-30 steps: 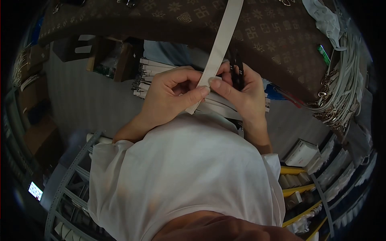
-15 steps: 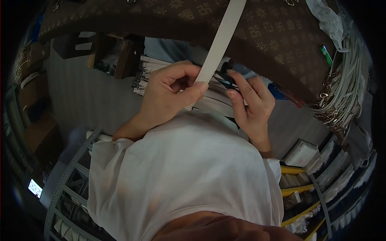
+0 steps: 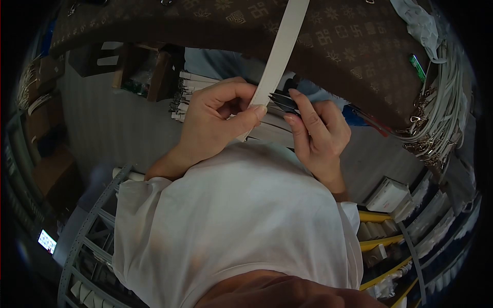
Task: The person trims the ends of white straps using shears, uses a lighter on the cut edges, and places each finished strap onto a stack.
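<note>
A long off-white strap (image 3: 284, 46) runs from the cloth-covered table down toward my chest. My left hand (image 3: 205, 118) pinches it near its lower end, thumb on top and fingers curled behind. In my right hand (image 3: 321, 128) is a pair of small black thread snips (image 3: 283, 102), gripped between thumb and fingers. Their pointed tips reach the strap's right edge, just above my left thumb. Below both hands, a bundle of similar pale straps (image 3: 192, 82) with metal clasps at the left end lies across my lap, partly hidden.
A brown patterned cloth (image 3: 339, 46) covers the table ahead. Many thin pale cords with metal clips (image 3: 441, 118) hang at its right side, near a green marker-like item (image 3: 417, 68). Open boxes (image 3: 138, 77) stand at left. Metal shelving (image 3: 92, 220) and yellow-edged shelves (image 3: 380, 244) flank me behind.
The snips have moved slightly left, bringing their tips to the strap's edge. The strap's upper part has swung a little to the left. My left hand keeps its pinch in the same place.
</note>
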Motion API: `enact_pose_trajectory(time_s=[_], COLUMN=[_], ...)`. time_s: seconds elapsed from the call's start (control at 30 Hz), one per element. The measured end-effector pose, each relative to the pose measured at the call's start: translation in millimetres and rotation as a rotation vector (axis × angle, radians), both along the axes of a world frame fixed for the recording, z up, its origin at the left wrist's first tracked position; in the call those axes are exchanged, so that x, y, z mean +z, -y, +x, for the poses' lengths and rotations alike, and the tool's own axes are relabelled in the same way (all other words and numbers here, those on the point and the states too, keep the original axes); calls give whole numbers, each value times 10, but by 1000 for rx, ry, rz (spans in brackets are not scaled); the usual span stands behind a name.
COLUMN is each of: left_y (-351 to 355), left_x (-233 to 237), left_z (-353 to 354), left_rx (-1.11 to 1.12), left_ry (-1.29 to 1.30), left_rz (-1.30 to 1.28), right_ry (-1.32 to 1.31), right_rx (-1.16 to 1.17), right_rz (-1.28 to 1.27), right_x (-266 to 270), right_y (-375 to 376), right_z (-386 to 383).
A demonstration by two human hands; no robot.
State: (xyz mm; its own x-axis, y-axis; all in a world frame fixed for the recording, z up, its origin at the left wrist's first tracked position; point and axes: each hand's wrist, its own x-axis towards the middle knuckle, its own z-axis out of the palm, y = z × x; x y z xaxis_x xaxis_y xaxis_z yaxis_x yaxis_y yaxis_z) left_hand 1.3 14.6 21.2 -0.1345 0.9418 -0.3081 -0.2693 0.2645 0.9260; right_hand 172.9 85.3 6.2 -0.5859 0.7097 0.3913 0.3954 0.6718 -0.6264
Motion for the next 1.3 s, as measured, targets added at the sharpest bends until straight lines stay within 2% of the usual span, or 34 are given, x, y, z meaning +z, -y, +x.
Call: enact_pose_trajectory(time_s=[0.43, 0.73, 0.8, 0.83, 0.9, 0.93, 1.0, 1.03, 1.1, 1.2, 1.27, 1.3], left_y=[21, 15, 17, 19, 12, 9, 26, 44, 81, 154, 240, 300], left_x=[-20, -11, -7, -6, -17, -38, -72, -90, -78, -61, -136, -165], left_z=[-10, 10, 9, 10, 15, 14, 17, 16, 4, -56, -154, -216], left_rx=[2, 26, 33, 36, 32, -11, -58, -50, -36, -165, -337, -338], left_ry=[37, 107, 123, 141, 161, 114, 62, 38, 10, 11, -342, -344], left_rz=[-15, -57, -67, -82, -96, -67, -39, -20, -2, -39, 76, 77], right_ry=[26, -51, -269, -268, -489, -490, -323, -326, -613, -773, -1010, -1075], right_rx=[0, 8, -130, -130, -182, -188, 48, 49, -45, -46, -25, 26], right_rz=[3, 41, -286, -286, -700, -699, -1065, -1065, -1341, -1482, -1393, -1325], right_x=[-1, -88, -53, -23, 39, 41, 16, -3, -47, 36, 98, 104], right_y=[16, -12, -27, -29, -22, -18, -37, -55, -116, -376, -546, -641], right_z=[1, -18, -58, -94, -178, -205, -280, -333, -434, -489, -447, -380])
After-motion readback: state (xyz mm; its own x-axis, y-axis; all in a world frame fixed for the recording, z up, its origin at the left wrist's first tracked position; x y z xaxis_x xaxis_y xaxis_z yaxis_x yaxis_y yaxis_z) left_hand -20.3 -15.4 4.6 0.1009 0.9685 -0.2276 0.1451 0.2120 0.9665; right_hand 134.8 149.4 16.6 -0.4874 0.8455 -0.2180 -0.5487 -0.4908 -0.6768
